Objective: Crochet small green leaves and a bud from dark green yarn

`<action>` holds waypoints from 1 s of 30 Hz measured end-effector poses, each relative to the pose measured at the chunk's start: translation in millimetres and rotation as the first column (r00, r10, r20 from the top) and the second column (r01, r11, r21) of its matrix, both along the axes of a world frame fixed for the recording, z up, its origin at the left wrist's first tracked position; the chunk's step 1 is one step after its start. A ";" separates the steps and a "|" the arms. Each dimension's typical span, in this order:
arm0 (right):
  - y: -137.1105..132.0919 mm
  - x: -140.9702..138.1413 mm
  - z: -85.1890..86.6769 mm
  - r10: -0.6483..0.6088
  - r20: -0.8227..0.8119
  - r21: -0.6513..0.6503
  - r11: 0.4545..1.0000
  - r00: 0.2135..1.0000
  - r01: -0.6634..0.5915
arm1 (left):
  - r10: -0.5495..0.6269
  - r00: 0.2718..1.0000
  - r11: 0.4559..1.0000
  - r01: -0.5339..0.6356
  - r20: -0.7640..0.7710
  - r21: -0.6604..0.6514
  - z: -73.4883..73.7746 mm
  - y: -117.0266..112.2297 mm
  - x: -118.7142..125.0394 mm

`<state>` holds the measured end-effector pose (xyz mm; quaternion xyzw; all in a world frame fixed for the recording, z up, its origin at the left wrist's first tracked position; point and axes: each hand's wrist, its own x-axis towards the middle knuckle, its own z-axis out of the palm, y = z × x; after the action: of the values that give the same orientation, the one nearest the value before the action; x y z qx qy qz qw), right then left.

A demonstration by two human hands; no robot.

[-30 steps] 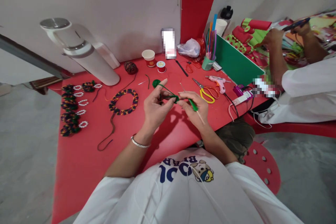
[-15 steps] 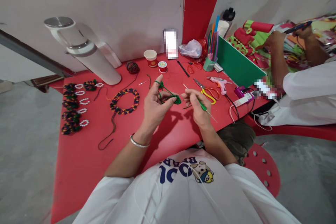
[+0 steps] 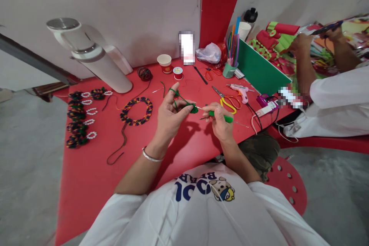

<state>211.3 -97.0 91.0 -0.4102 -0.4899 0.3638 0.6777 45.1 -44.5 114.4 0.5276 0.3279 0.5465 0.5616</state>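
My left hand pinches a small piece of green crochet between thumb and fingers. Green yarn runs from that piece up around the raised index finger. In my right hand is a crochet hook with a green handle, its thin metal tip pointing left and reaching the edge of the crochet. A thinner metal end sticks out to the right. Both hands are above the red table. Whether a loop sits on the tip is too small to tell.
Left on the table lie a crocheted ring, dark yarn pompoms with bead loops, and a large white flask. Beyond my hands are a paper cup, thread spool, scissors and a glue gun. Another person's hands work at right.
My right hand has turned the crochet hook from a steep slant to nearly level. Its tip has moved left to the green crochet. My left hand has hardly moved.
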 end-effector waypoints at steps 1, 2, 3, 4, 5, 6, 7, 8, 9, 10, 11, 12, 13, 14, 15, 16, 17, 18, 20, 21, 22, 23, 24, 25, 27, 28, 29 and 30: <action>0.1 -0.2 0.3 0.000 0.001 0.008 1.000 1.000 0.000 | -0.002 1.000 1.000 0.002 0.003 -0.003 0.1 0.1 0.0; 0.2 -0.5 0.6 -0.003 0.001 0.012 1.000 1.000 0.003 | -0.005 1.000 1.000 0.005 0.007 -0.005 0.4 0.1 0.1; 0.2 -0.7 0.9 -0.007 0.002 0.011 1.000 1.000 0.007 | -0.010 1.000 1.000 0.010 0.013 -0.007 0.7 0.0 0.2; 0.3 -1.0 1.1 -0.010 0.005 0.007 1.000 1.000 0.010 | -0.014 1.000 1.000 0.015 0.019 -0.010 1.1 -0.3 0.4; 0.5 -1.2 1.2 -0.010 0.009 0.003 1.000 1.000 0.009 | -0.019 1.000 1.000 0.019 0.025 -0.012 1.7 -0.6 0.6; 0.6 -1.3 1.1 -0.009 0.012 0.000 1.000 1.000 0.009 | -0.024 0.999 1.000 0.024 0.030 -0.016 2.4 -1.0 0.7; 0.7 -1.4 0.9 -0.008 0.013 0.001 1.000 1.000 0.008 | -0.028 0.999 0.999 0.028 0.037 -0.022 3.1 -1.5 0.8; 0.8 -1.4 0.5 -0.007 0.011 0.007 1.000 1.000 0.007 | -0.031 0.999 0.999 0.032 0.044 -0.031 4.0 -2.1 0.8; 0.9 -1.3 0.1 -0.006 0.009 0.016 1.000 1.000 0.006 | -0.034 0.998 0.998 0.036 0.052 -0.042 5.0 -2.6 0.7; 1.0 -1.2 -0.3 -0.004 0.007 0.026 1.000 1.000 0.004 | -0.035 0.998 0.998 0.038 0.059 -0.054 5.9 -3.2 0.6; 1.1 -1.2 -0.6 -0.001 0.004 0.037 0.999 1.000 0.001 | -0.035 0.997 0.997 0.039 0.062 -0.065 6.9 -3.8 0.5; 1.1 -1.1 -0.9 0.002 0.002 0.047 0.999 1.000 -0.002 | -0.035 0.997 0.997 0.040 0.061 -0.072 7.8 -4.3 0.4; 1.1 -1.1 -1.0 0.005 0.003 0.055 0.998 1.000 -0.005 | -0.037 0.998 0.996 0.041 0.057 -0.076 8.5 -4.7 0.4; 1.1 -1.0 -1.0 0.004 0.005 0.057 0.998 1.000 -0.005 | -0.038 0.998 0.996 0.041 0.052 -0.076 9.1 -5.1 0.5; 1.0 -1.0 -1.0 0.003 0.011 0.055 0.998 1.000 -0.004 | -0.037 0.998 0.996 0.041 0.048 -0.075 9.6 -5.2 0.6; 0.9 -1.0 -0.9 0.001 0.016 0.051 0.999 1.000 -0.002 | -0.036 0.998 0.996 0.040 0.050 -0.074 9.9 -5.3 0.9; 0.8 -0.9 -0.8 -0.003 0.021 0.045 0.999 1.000 0.002 | -0.034 0.998 0.996 0.038 0.055 -0.074 10.0 -5.2 1.2; 0.7 -0.8 -0.8 -0.008 0.025 0.041 0.999 1.000 0.007 | -0.030 0.998 0.996 0.034 0.062 -0.077 10.1 -4.9 1.5; 0.6 -0.6 -1.0 -0.021 0.028 0.038 0.999 0.999 0.020 | -0.019 0.997 0.996 0.026 0.076 -0.085 10.0 -4.3 2.2; 0.6 -0.5 -1.2 -0.023 0.028 0.040 0.999 0.999 0.022 | -0.015 0.997 0.996 0.022 0.079 -0.088 9.9 -4.0 2.5; 0.6 -0.6 -1.3 -0.020 0.030 0.041 0.999 0.999 0.019 | -0.011 0.997 0.996 0.018 0.080 -0.090 9.9 -3.8 2.8; 0.6 -0.7 -1.4 -0.014 0.031 0.039 0.999 0.999 0.012 | -0.009 0.997 0.996 0.016 0.081 -0.090 9.9 -3.8 3.0; 0.6 -0.8 -1.4 -0.006 0.032 0.034 0.999 0.999 0.005 | -0.008 0.997 0.996 0.015 0.082 -0.091 10.0 -3.8 3.1; 0.5 -1.0 -1.3 0.000 0.031 0.028 1.000 1.000 -0.001 | -0.009 0.996 0.996 0.016 0.084 -0.093 10.1 -3.9 3.1; 0.3 -1.5 -0.7 0.004 0.028 0.018 1.000 1.000 -0.005 | -0.011 0.996 0.995 0.020 0.091 -0.098 10.6 -4.2 3.0; 0.3 -1.8 -0.4 0.005 0.023 0.018 1.000 1.000 -0.006 | -0.012 0.995 0.995 0.021 0.095 -0.100 10.8 -4.4 2.9; 0.2 -2.0 0.0 0.008 0.016 0.023 1.000 1.000 -0.008 | -0.012 0.995 0.995 0.022 0.097 -0.102 11.1 -4.5 2.8; 0.2 -2.3 0.3 0.012 0.006 0.031 0.999 1.000 -0.012 | -0.014 0.995 0.994 0.024 0.097 -0.103 11.3 -4.6 2.7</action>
<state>209.1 -96.8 91.3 -0.3978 -0.4997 0.3590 0.6806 47.8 -49.1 125.7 0.4739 0.3236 0.5480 0.6086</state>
